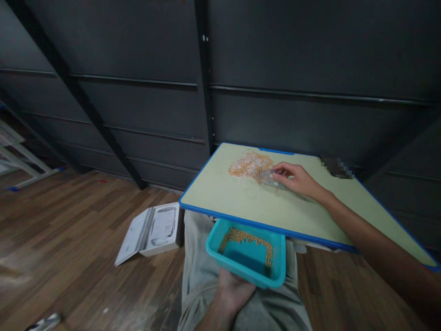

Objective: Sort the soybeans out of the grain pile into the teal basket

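My left hand (232, 292) grips a turquoise plastic tray (212, 250) from below, over my lap and against the table's near edge. Gold beads (243, 236) lie along the inner sides of the tray. On the pale yellow folding table (220, 195) is a mixed pile of gold beads and whitish grains (251, 164). At the right side of this pile, my right hand (292, 177) is closed around a small clear plastic piece (272, 179). Its exact kind is hard to make out; its far end touches the beads.
A dark object, partly blurred out, (339, 168) lies at the table's far right edge. An open white box (163, 227) stands on the wooden floor (86, 243) to the left. Dark panels (155, 105) rise behind the table. A white metal frame (37, 172) stands far left.
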`<state>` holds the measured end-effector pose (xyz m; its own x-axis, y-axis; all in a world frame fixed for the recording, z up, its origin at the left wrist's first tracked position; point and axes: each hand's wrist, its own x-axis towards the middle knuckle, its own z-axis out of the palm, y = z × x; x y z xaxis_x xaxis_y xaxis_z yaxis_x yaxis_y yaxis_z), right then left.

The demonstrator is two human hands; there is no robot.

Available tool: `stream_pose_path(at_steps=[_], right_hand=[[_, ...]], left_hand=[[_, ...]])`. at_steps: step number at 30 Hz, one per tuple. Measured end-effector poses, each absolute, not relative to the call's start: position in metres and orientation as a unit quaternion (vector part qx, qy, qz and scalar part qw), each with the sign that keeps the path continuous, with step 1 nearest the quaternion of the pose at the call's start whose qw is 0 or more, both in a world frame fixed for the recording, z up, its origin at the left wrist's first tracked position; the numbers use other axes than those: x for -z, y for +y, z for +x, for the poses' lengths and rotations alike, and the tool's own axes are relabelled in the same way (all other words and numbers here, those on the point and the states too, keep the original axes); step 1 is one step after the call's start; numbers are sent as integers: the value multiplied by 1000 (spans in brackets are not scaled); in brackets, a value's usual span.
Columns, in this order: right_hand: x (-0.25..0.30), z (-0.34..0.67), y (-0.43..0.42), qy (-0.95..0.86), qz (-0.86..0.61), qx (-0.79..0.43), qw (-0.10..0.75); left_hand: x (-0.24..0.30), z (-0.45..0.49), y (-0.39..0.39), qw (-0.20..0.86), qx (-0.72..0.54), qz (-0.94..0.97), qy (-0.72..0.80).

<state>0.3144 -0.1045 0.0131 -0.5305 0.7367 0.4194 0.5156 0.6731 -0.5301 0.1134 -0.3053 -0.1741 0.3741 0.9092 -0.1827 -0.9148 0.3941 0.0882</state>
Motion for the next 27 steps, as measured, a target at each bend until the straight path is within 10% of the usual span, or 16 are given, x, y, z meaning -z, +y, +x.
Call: stream_pose_path(at_steps=[27], right_hand=[[-11,358,-107,-863,-413,-194,217]], left_hand=[[172,104,-301,832,-535,-2,149]])
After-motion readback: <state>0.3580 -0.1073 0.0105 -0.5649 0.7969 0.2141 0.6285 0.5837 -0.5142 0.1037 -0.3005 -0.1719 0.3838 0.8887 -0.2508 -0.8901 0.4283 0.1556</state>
